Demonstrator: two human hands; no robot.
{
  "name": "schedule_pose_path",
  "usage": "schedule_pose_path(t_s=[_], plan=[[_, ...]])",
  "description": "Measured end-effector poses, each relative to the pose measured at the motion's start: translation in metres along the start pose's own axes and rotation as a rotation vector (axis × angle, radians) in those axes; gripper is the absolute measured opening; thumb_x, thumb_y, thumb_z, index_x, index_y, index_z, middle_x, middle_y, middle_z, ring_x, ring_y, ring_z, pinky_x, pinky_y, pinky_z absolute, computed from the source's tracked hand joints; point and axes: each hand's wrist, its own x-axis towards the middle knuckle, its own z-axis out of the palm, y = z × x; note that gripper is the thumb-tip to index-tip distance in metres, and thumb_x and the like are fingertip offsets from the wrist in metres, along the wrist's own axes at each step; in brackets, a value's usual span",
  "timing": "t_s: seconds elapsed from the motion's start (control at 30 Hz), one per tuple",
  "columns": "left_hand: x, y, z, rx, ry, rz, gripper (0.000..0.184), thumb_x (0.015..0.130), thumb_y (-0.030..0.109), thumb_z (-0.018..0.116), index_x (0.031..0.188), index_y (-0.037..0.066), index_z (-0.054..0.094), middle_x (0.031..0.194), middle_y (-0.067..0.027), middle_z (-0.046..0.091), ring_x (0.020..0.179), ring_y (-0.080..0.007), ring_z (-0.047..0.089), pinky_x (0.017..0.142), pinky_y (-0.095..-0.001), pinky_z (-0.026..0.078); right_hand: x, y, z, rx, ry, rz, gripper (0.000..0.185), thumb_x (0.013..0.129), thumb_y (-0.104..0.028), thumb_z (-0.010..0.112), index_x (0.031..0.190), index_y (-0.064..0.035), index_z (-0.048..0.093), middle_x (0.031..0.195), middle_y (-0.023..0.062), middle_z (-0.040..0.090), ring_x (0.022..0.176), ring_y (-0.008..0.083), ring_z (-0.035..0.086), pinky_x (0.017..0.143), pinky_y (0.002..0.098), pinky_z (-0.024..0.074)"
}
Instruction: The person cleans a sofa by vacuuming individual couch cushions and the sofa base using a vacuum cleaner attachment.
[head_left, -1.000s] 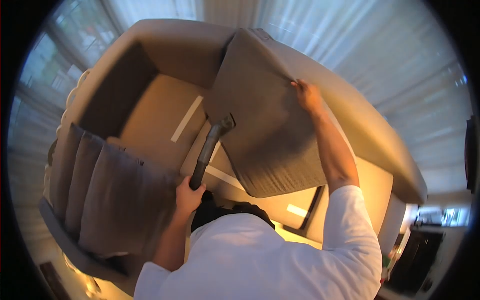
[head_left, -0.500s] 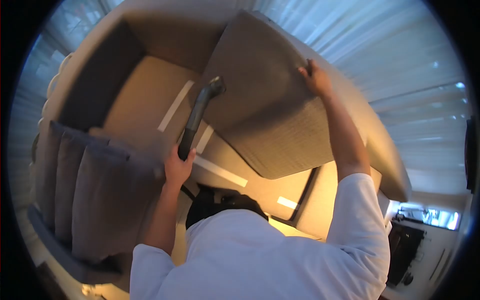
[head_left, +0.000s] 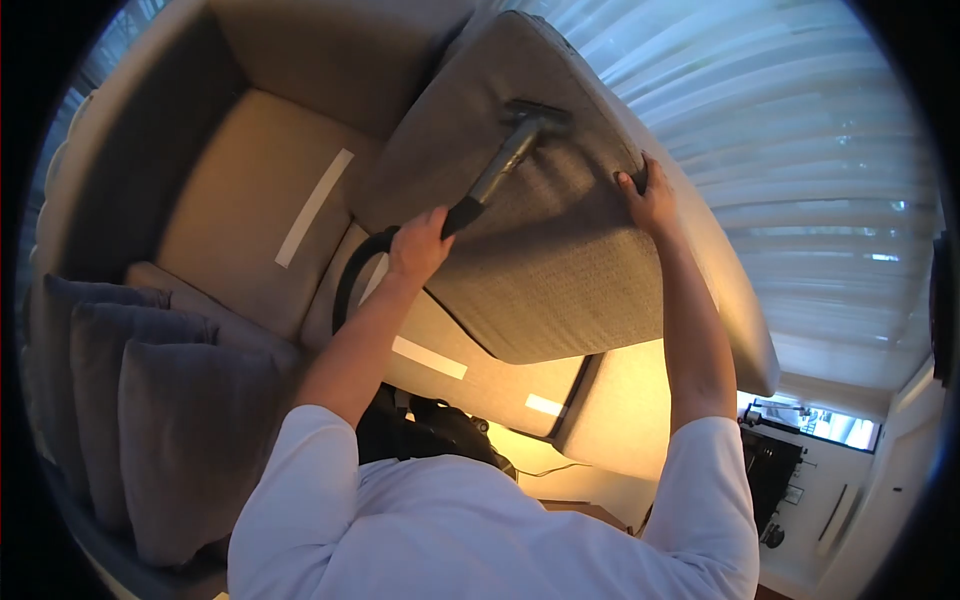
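My left hand (head_left: 420,247) is closed round the grip of a vacuum cleaner wand (head_left: 502,168). Its wide nozzle (head_left: 540,117) lies against the broad face of a large grey-beige sofa cushion (head_left: 545,235), which stands tilted up on the sofa. From the grip a dark flexible hose (head_left: 350,272) curves down and disappears behind my left forearm. At the cushion's right edge, my right hand (head_left: 653,203) grips the fabric, thumb on the near face and the other fingers partly hidden.
Several grey pillows (head_left: 195,440) lean in a row at the left. White strips (head_left: 315,208) run along the exposed sofa base (head_left: 240,190). A black machine (head_left: 435,430) sits by my waist, partly hidden by my shirt. Sheer curtains (head_left: 800,190) hang behind the sofa on the right.
My left hand has moved up and right with the wand, and the nozzle now rests higher on the cushion's face. My right hand stays at the cushion's edge, slightly lower.
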Motion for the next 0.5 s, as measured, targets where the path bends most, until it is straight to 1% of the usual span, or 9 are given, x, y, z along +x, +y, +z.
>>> schedule_pose_path(t_s=[0.07, 0.13, 0.17, 0.23, 0.3, 0.37, 0.43, 0.47, 0.5], plan=[[-0.015, -0.031, 0.010, 0.024, 0.012, 0.001, 0.043, 0.080, 0.022, 0.076, 0.116, 0.013, 0.054, 0.094, -0.0129, 0.065, 0.086, -0.0383, 0.066, 0.074, -0.0478, 0.054, 0.000, 0.003, 0.007, -0.014, -0.016, 0.013, 0.067, 0.093, -0.047, 0.063, 0.142, -0.0055, 0.045, 0.137, 0.0220, 0.055, 0.127, 0.0395, 0.052, 0.106, 0.0479, 0.0406], [-0.031, -0.059, 0.016, 0.055, -0.037, -0.021, 0.047, 0.080, 0.021, 0.076, 0.120, 0.013, 0.052, 0.093, -0.0154, 0.066, 0.085, -0.0393, 0.066, 0.074, -0.0493, 0.054, 0.003, 0.012, 0.014, -0.001, 0.059, -0.081, 0.067, 0.093, -0.047, 0.063, 0.143, -0.0063, 0.045, 0.134, 0.0229, 0.057, 0.125, 0.0403, 0.053, 0.104, 0.0480, 0.0417], [-0.044, -0.073, 0.018, 0.054, -0.044, -0.025, 0.047, 0.080, 0.021, 0.076, 0.120, 0.013, 0.052, 0.093, -0.0154, 0.066, 0.085, -0.0393, 0.066, 0.074, -0.0493, 0.054, 0.003, 0.016, 0.017, -0.001, 0.052, -0.078, 0.067, 0.093, -0.047, 0.063, 0.143, -0.0063, 0.045, 0.134, 0.0229, 0.057, 0.125, 0.0403, 0.053, 0.104, 0.0480, 0.0417], [-0.076, -0.097, 0.019, 0.123, -0.313, -0.278, 0.047, 0.081, 0.021, 0.075, 0.121, 0.012, 0.051, 0.093, -0.0184, 0.068, 0.086, -0.0402, 0.067, 0.076, -0.0505, 0.054, 0.008, 0.021, 0.020, 0.037, 0.037, -0.059, 0.067, 0.093, -0.047, 0.064, 0.142, -0.0063, 0.044, 0.133, 0.0234, 0.057, 0.124, 0.0404, 0.054, 0.104, 0.0479, 0.0418], [-0.119, -0.125, 0.018, 0.170, -0.410, -0.439, 0.046, 0.084, 0.021, 0.073, 0.123, 0.012, 0.050, 0.093, -0.0203, 0.070, 0.089, -0.0407, 0.068, 0.078, -0.0513, 0.054, 0.012, 0.023, 0.022, 0.046, 0.031, -0.042, 0.068, 0.093, -0.047, 0.064, 0.142, -0.0057, 0.045, 0.132, 0.0233, 0.057, 0.124, 0.0405, 0.054, 0.104, 0.0479, 0.0418], [-0.167, -0.146, 0.008, 0.241, -0.529, -0.625, 0.049, 0.086, 0.022, 0.072, 0.127, 0.012, 0.049, 0.096, -0.0197, 0.071, 0.093, -0.0408, 0.068, 0.082, -0.0509, 0.055, 0.014, 0.026, 0.021, 0.053, 0.027, -0.030, 0.068, 0.092, -0.048, 0.065, 0.142, -0.0051, 0.045, 0.132, 0.0232, 0.058, 0.124, 0.0405, 0.054, 0.104, 0.0478, 0.0419], [-0.204, -0.148, -0.011, 0.187, -0.487, -0.745, 0.051, 0.085, 0.021, 0.072, 0.129, 0.011, 0.050, 0.095, -0.0200, 0.071, 0.093, -0.0413, 0.068, 0.081, -0.0510, 0.055, 0.024, 0.029, 0.018, 0.017, -0.001, 0.015, 0.068, 0.092, -0.049, 0.065, 0.140, -0.0046, 0.046, 0.132, 0.0229, 0.058, 0.125, 0.0413, 0.053, 0.104, 0.0475, 0.0416], [-0.203, -0.140, -0.017, 0.180, -0.480, -0.746, 0.051, 0.085, 0.021, 0.072, 0.129, 0.011, 0.050, 0.095, -0.0200, 0.071, 0.093, -0.0413, 0.068, 0.081, -0.0510, 0.055, 0.029, 0.027, 0.019, 0.012, 0.004, 0.008, 0.068, 0.092, -0.049, 0.065, 0.140, -0.0046, 0.046, 0.132, 0.0229, 0.058, 0.125, 0.0413, 0.053, 0.104, 0.0475, 0.0416], [-0.202, -0.127, -0.026, 0.075, -0.368, -0.716, 0.050, 0.084, 0.022, 0.072, 0.128, 0.010, 0.051, 0.094, -0.0208, 0.070, 0.092, -0.0421, 0.068, 0.079, -0.0512, 0.055, 0.030, 0.023, 0.021, -0.016, 0.091, 0.010, 0.066, 0.090, -0.048, 0.067, 0.138, -0.0060, 0.048, 0.128, 0.0214, 0.060, 0.121, 0.0396, 0.056, 0.102, 0.0474, 0.0432]])
